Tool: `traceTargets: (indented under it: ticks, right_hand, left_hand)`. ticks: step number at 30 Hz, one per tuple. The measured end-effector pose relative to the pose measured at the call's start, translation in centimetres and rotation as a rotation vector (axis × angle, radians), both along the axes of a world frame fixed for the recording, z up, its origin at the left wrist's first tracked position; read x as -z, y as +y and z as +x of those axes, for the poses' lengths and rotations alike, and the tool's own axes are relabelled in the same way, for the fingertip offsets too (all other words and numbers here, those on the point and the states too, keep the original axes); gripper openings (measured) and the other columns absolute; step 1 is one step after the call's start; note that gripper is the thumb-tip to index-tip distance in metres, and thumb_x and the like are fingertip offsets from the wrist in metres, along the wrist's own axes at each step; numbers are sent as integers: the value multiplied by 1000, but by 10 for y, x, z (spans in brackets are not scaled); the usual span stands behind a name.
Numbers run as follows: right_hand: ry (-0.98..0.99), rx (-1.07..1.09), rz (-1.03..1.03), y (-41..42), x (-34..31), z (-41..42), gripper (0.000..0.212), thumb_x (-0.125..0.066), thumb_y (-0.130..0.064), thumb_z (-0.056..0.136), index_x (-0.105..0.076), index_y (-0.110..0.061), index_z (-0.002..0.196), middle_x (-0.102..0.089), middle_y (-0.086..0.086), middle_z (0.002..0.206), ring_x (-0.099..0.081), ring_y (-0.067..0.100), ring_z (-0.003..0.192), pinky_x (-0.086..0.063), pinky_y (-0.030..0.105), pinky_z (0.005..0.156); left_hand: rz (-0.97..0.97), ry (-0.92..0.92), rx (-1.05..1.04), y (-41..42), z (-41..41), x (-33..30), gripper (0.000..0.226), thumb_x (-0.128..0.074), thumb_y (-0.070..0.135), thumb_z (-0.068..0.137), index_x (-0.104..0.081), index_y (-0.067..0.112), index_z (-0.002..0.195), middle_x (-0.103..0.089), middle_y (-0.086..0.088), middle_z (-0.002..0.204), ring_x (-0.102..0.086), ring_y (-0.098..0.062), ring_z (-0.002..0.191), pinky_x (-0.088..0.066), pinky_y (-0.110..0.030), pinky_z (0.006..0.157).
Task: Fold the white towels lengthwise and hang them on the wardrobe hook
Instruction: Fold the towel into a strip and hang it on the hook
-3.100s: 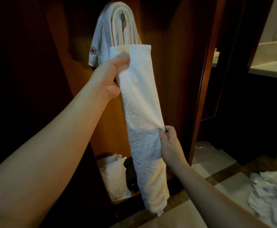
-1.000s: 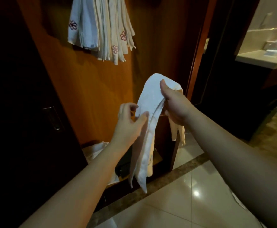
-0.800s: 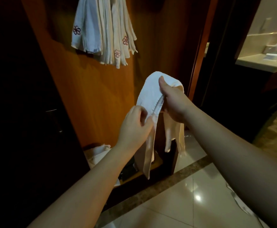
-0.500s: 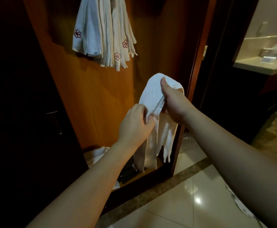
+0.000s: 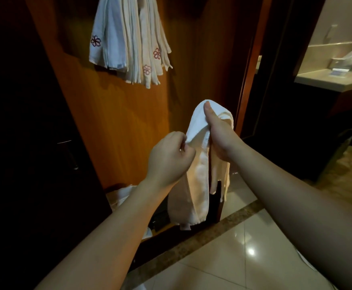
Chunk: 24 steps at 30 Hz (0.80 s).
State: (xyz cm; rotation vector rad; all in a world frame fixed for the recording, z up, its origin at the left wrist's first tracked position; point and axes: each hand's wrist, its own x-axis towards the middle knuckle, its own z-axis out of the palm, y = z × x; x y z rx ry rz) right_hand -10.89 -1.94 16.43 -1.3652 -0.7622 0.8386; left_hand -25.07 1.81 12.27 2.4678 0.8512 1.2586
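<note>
A white towel (image 5: 196,181) hangs doubled over my right hand (image 5: 218,132), whose thumb presses on the fold at the top while the fingers curl around the cloth. My left hand (image 5: 168,158) pinches the towel's left edge just below the fold. Both ends dangle in front of the wardrobe's open bottom. Several folded white towels with red flower embroidery (image 5: 129,42) hang high on the wooden wardrobe panel (image 5: 112,122); the hook itself is out of view.
A white bag or cloth (image 5: 120,195) lies in the wardrobe's bottom compartment beside something dark. A dark door with a handle (image 5: 66,143) stands at the left. A bathroom counter (image 5: 327,80) shows at the right. Glossy tiled floor (image 5: 223,258) lies below.
The long towel held stretched out 3 s ago is now doubled over my right hand. In the last second my left hand closed on the towel's edge and the dangling ends drew together.
</note>
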Motion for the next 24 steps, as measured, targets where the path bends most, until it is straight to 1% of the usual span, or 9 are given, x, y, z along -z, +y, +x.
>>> traceTargets:
  ticks: [1, 3, 6, 10, 14, 16, 19, 21, 24]
  right_hand:
    - [22, -4, 7, 0, 1, -2, 132, -59, -90, 50, -35, -11, 153, -45, 12, 153, -46, 31, 139, -36, 53, 117]
    - [67, -49, 29, 2, 2, -7, 133, -59, -89, 50, -27, -16, 157, -37, 10, 160, -37, 29, 146, -30, 54, 120]
    - [84, -97, 24, 6, 3, -12, 121, -52, -86, 61, -25, -21, 159, -33, 10, 162, -33, 29, 148, -26, 53, 122]
    - [39, -149, -58, 8, 3, -15, 122, -47, -90, 59, -24, -24, 159, -34, 10, 161, -35, 31, 146, -26, 56, 121]
    - [-52, -145, -52, 7, 3, -16, 117, -45, -91, 59, -34, -22, 154, -44, 8, 154, -43, 27, 141, -31, 53, 119]
    - [-106, -91, -45, 5, 1, -13, 95, -46, -89, 63, -51, -25, 133, -55, 5, 140, -51, 24, 131, -36, 52, 117]
    - [-216, -17, -31, 2, 0, -5, 64, -53, -82, 67, -58, -28, 100, -63, 5, 125, -59, 23, 119, -43, 51, 111]
    - [-250, 12, 21, 2, -6, 3, 58, -61, -73, 69, -63, -21, 94, -68, 7, 112, -65, 24, 109, -50, 50, 104]
    - [-202, 77, 180, 2, -25, 20, 63, -74, -68, 60, -69, -17, 96, -73, 6, 104, -71, 24, 101, -59, 41, 84]
  left_hand:
    - [7, 16, 18, -2, 1, 3, 16, -58, 23, 93, -61, 13, 81, -57, 0, 74, -53, -15, 65, -48, -42, 52]
    - [-21, 132, 25, -5, 6, 11, 17, -56, 31, 96, -62, 17, 87, -57, 5, 81, -54, -12, 73, -52, -36, 57]
    - [-158, 182, 31, -7, 12, 25, 28, -59, 43, 94, -56, 24, 115, -55, 9, 110, -56, -7, 97, -58, -31, 75]
    - [-196, 104, -68, -16, 23, 34, 60, -63, 53, 88, -36, 23, 133, -44, 6, 127, -52, -6, 103, -47, -17, 65]
    - [-210, 59, -119, -12, 29, 37, 33, -60, 35, 96, -46, 23, 123, -53, 5, 113, -56, -7, 82, -39, -13, 55]
    - [-223, 62, -149, -8, 25, 39, 24, -59, 27, 97, -51, 23, 120, -55, 6, 107, -58, -8, 75, -38, -14, 53]
    - [-257, 68, -159, 0, 16, 39, 17, -59, 19, 97, -51, 23, 111, -56, 4, 103, -59, -9, 72, -48, -22, 51]
    - [-272, 25, -147, 8, 6, 31, 15, -60, 17, 97, -49, 25, 102, -56, 6, 99, -60, -7, 70, -52, -20, 52]
    - [-160, -84, -168, 22, -5, 12, 24, -60, 10, 94, -45, 27, 91, -47, 13, 87, -54, -5, 64, -40, -15, 45]
